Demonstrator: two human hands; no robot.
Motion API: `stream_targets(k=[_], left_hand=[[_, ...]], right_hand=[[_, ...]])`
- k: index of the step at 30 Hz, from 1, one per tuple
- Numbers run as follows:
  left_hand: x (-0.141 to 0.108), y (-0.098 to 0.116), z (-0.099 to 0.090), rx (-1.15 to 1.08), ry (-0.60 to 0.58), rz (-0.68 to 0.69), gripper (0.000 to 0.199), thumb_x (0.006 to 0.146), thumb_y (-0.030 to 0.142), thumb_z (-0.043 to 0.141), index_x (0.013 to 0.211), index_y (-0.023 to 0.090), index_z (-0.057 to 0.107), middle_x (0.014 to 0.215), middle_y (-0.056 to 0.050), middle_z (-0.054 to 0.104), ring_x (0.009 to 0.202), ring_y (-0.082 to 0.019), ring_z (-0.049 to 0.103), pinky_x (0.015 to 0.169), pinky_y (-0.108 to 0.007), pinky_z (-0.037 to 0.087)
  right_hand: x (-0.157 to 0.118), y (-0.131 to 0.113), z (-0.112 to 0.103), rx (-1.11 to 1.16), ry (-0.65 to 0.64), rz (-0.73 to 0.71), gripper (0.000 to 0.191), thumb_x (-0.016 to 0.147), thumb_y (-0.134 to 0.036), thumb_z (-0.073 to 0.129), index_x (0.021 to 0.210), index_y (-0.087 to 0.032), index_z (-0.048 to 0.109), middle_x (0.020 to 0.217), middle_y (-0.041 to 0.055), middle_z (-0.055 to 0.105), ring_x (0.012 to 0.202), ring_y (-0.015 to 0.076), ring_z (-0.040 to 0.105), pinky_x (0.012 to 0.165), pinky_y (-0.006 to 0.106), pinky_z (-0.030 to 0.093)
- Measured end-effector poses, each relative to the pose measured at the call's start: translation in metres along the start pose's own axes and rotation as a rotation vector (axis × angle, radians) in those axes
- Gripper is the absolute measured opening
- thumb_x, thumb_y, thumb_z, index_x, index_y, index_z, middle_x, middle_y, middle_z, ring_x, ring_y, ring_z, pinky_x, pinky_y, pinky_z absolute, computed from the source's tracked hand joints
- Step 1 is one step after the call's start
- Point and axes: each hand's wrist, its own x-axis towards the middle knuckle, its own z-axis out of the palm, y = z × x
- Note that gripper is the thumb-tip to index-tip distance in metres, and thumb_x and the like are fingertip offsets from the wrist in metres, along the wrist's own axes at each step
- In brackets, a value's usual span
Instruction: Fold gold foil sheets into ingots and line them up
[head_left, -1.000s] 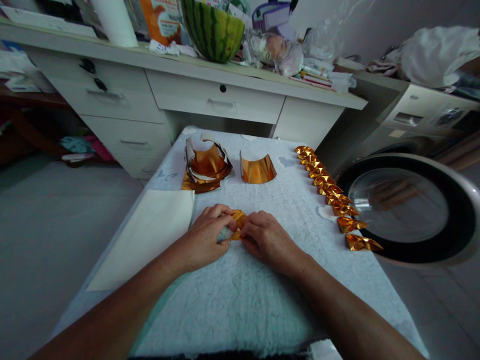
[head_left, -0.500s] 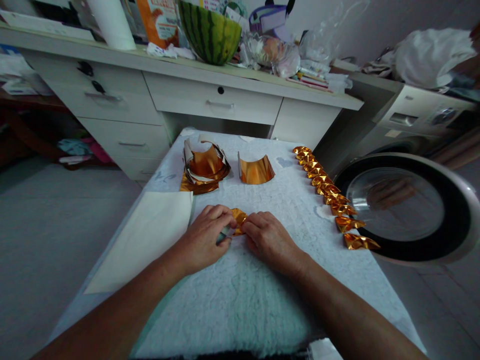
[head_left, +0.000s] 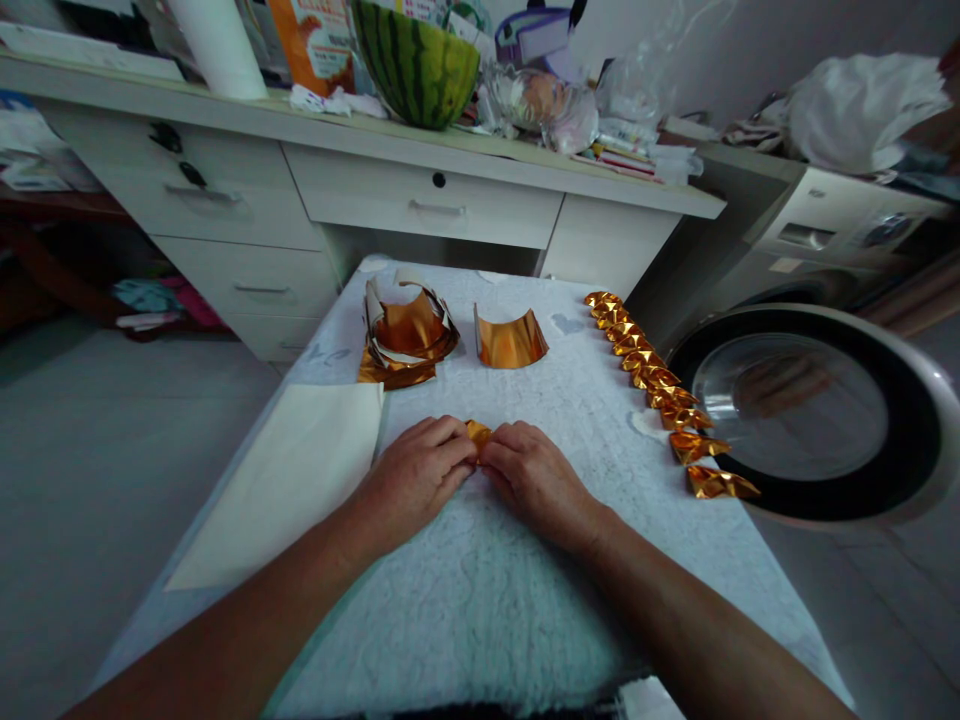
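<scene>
Between my two hands, a small gold foil piece (head_left: 478, 436) shows just above the cloth-covered table (head_left: 480, 600). My left hand (head_left: 424, 475) pinches its left side, and my right hand (head_left: 534, 475) has its fingers closed on the right side; the fingers hide most of it. Beyond my left hand stands a stack of curled gold foil sheets (head_left: 409, 330). A single curved gold sheet (head_left: 511, 340) sits to the right of that stack. Several folded gold foil pieces (head_left: 651, 376) form a slanting row along the table's right side.
A pale sheet (head_left: 285, 485) lies at the table's left. Behind is a white counter (head_left: 375, 148) with a cut watermelon (head_left: 416, 65), a white roll (head_left: 217, 45) and plastic bags. A washing machine's open round door (head_left: 810, 410) adjoins the table's right edge.
My left fingers have closed in on the gold foil piece, whose visible part is smaller now. The pale bit under my left fingers no longer shows. My right hand has barely moved.
</scene>
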Motion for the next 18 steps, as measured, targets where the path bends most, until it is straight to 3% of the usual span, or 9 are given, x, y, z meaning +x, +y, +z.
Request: stream_targets(k=[4,7,13,18], left_hand=[[-0.002,0.000,-0.001,0.034,0.154,-0.062,0.035,0.076,0.002,0.055,0.105,0.020,0.049,0.112,-0.006,0.048,0.108,-0.022,0.050,0.094,-0.038,0.045],[-0.002,-0.003,-0.002,0.099,0.228,-0.110,0.040,0.072,0.001,0.054,0.106,0.020,0.046,0.112,-0.008,0.047,0.110,-0.024,0.048,0.095,-0.041,0.044],[0.000,-0.005,-0.004,0.064,0.076,-0.079,0.019,0.079,0.002,0.050,0.081,0.021,0.051,0.089,-0.002,0.057,0.090,-0.020,0.053,0.080,-0.035,0.045],[-0.001,-0.005,-0.005,0.095,-0.001,-0.059,0.014,0.085,0.008,0.053,0.079,0.019,0.058,0.081,-0.002,0.062,0.084,-0.020,0.056,0.076,-0.034,0.044]], right_hand=[[-0.002,0.004,-0.001,-0.010,0.020,0.002,0.014,0.092,-0.011,0.051,0.088,-0.016,0.064,0.086,0.0041,0.062,0.082,0.0167,0.051,0.075,0.029,0.038],[-0.003,0.007,-0.003,-0.015,0.025,0.020,0.017,0.092,-0.009,0.050,0.085,-0.017,0.063,0.085,0.0037,0.062,0.081,0.0168,0.050,0.075,0.029,0.037],[-0.002,0.007,-0.006,0.043,0.027,0.063,0.018,0.092,-0.009,0.050,0.086,-0.017,0.065,0.088,0.0047,0.063,0.085,0.0167,0.052,0.077,0.029,0.039],[-0.002,0.005,-0.011,0.093,0.001,0.079,0.016,0.088,-0.005,0.053,0.084,-0.015,0.065,0.086,0.0048,0.063,0.085,0.0162,0.054,0.077,0.027,0.041]])
